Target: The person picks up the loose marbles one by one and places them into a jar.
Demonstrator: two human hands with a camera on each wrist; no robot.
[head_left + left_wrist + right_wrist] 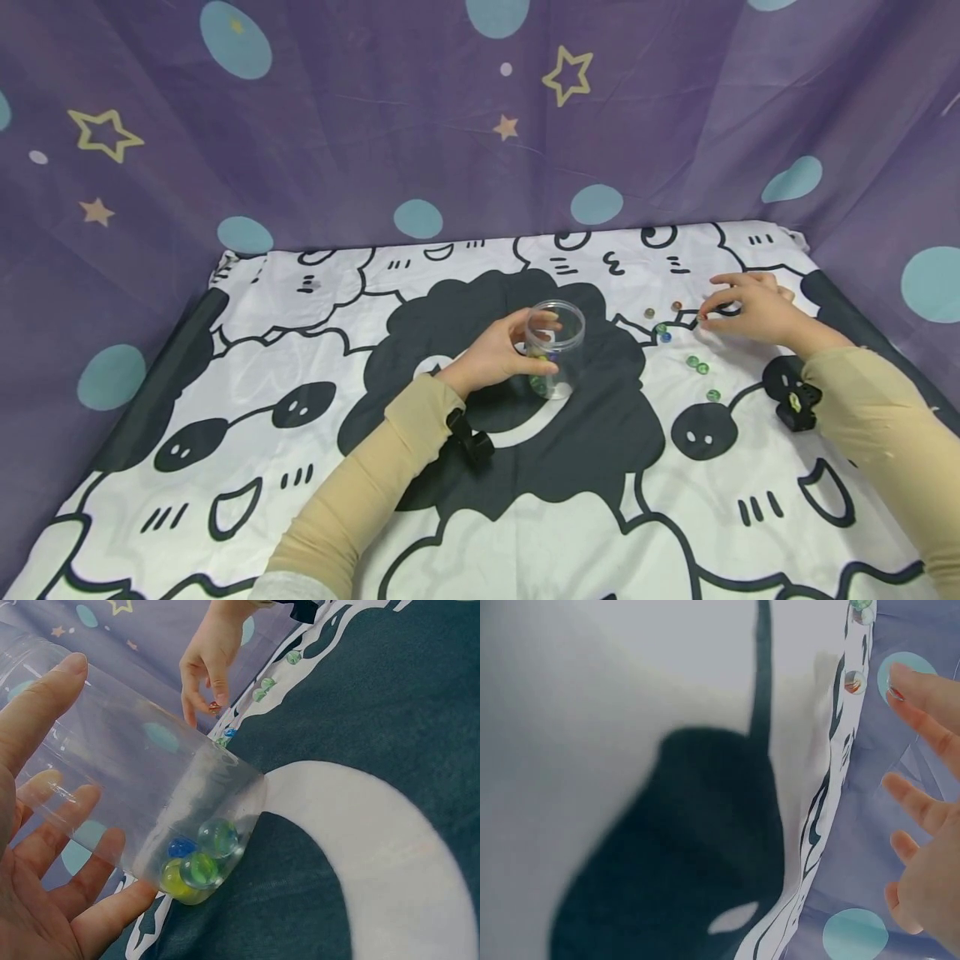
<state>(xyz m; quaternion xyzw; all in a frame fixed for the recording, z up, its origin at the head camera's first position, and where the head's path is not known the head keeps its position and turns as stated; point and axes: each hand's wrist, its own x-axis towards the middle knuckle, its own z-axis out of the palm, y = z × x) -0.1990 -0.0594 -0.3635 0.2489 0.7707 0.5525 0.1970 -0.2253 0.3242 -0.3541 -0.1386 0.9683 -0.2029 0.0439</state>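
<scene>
At the left side of the clear jar point(570, 360), the left hand point(495, 357) was clamped round the wall, leaving the mouth uncovered. Inside the jar, at its base, blue, yellow and green marbles point(199, 870) lay together. Contact between the base and the patterned cloth point(525, 542) could not be confirmed. To the right of the jar, the nearest loose item was a single green marble point(713, 395); next outward came a green pair point(702, 367), side by side, then a blue marble point(665, 337) with another green marble point(661, 329) just beyond it. Beyond these, well to the right of the jar, the right hand point(759, 308) had thumb and finger together on a reddish marble point(702, 317), which sat at the fingertips, on the jar side of the hand. The step in hand appeared to be picking up this one marble. The next move probably called for a firm pinch, a carry to above the jar mouth and a release there. Farthest out, to the right of and beyond the jar, lay a brownish marble point(649, 313) and an orange-brown marble point(677, 306)
</scene>
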